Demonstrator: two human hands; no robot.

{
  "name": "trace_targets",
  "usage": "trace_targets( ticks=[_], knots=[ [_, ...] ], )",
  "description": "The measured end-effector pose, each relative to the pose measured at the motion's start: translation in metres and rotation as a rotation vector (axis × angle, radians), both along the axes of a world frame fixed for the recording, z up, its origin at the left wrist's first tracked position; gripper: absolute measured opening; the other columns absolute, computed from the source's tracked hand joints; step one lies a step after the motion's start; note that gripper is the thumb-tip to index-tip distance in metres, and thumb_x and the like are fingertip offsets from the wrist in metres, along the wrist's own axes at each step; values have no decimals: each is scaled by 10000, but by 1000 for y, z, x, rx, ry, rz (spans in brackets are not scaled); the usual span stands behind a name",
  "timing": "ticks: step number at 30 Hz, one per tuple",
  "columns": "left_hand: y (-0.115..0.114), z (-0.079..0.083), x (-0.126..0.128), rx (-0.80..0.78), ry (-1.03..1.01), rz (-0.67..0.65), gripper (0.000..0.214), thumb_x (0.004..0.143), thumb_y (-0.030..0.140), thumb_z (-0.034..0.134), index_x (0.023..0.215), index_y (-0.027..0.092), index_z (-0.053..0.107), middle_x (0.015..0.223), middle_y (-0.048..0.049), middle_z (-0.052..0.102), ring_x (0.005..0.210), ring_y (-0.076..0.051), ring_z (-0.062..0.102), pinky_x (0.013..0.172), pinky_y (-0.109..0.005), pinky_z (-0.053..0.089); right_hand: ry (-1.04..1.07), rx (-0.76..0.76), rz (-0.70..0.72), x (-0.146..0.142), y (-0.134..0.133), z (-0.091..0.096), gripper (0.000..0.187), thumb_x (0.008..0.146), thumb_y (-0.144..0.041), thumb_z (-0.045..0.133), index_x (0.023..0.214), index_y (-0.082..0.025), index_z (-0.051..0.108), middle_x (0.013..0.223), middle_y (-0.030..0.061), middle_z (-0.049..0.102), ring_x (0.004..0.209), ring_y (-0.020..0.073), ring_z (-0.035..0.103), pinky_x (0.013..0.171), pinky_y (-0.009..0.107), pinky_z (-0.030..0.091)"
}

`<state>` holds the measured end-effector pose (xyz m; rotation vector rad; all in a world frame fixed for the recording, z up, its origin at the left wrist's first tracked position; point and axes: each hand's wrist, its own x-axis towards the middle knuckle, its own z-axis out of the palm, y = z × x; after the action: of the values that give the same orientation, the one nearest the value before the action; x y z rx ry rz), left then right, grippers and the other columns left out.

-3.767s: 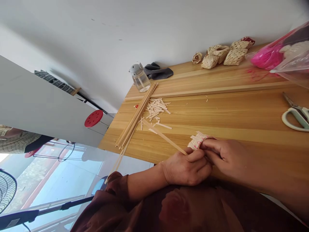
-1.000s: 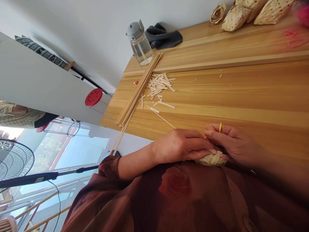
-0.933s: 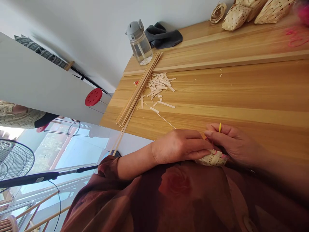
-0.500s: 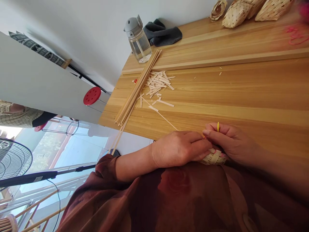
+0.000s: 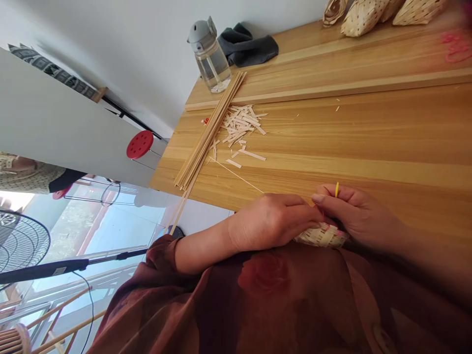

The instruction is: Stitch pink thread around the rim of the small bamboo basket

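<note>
A small woven bamboo basket (image 5: 324, 235) with pink yarn worked into its edge rests against the dark clothing at my lap. My left hand (image 5: 276, 219) is closed over its upper side, and its fingers cover much of the weave. My right hand (image 5: 354, 211) pinches a thin yellow needle (image 5: 337, 190), whose pointed end sticks up past the fingers. A bit of red yarn (image 5: 321, 211) shows between the two hands, just above the basket. Beyond my left hand, a long thin strip (image 5: 236, 174) lies across the table.
On the wooden table (image 5: 368, 142) are a bundle of bamboo strips (image 5: 212, 132), a heap of cut scraps (image 5: 241, 125), a water bottle (image 5: 212, 56) and a dark cloth (image 5: 250, 46). Woven pieces (image 5: 365, 17) and pink yarn (image 5: 456, 48) lie at the far right. A fan (image 5: 22, 241) stands left.
My left hand has shifted slightly back from the basket's front, so more of the weave shows. The right hand and yellow needle have moved slightly up and right.
</note>
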<state>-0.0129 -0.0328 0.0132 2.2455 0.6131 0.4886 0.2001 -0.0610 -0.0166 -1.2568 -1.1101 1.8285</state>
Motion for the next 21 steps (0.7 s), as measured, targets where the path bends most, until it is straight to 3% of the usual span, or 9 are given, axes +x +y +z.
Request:
trace_targets(
  ticks=[8,16,21],
  knots=[
    [4,-1,2,58,53,-33,217,1044,351,569,1029,258,764,1045,-44,781,921,-185,764,873,-271,621,-4,-17,-4,-2,1,2,651,794,-758,771,648,-220,435,533,-54,410,465,66,305,400,224,261],
    [-7,-14,6,54,12,102,224,1016,372,581,1005,244,764,919,-42,751,811,-172,703,799,-266,590,-95,127,-65,-3,0,1,664,806,-776,741,639,-227,406,554,-45,381,502,81,296,425,235,274],
    [-10,-12,3,-30,-25,123,215,1022,387,598,1057,265,771,988,-38,790,870,-183,739,838,-288,607,-112,140,-52,-2,-3,4,650,848,-766,707,630,-231,411,535,-34,393,488,90,310,423,247,283]
  ],
)
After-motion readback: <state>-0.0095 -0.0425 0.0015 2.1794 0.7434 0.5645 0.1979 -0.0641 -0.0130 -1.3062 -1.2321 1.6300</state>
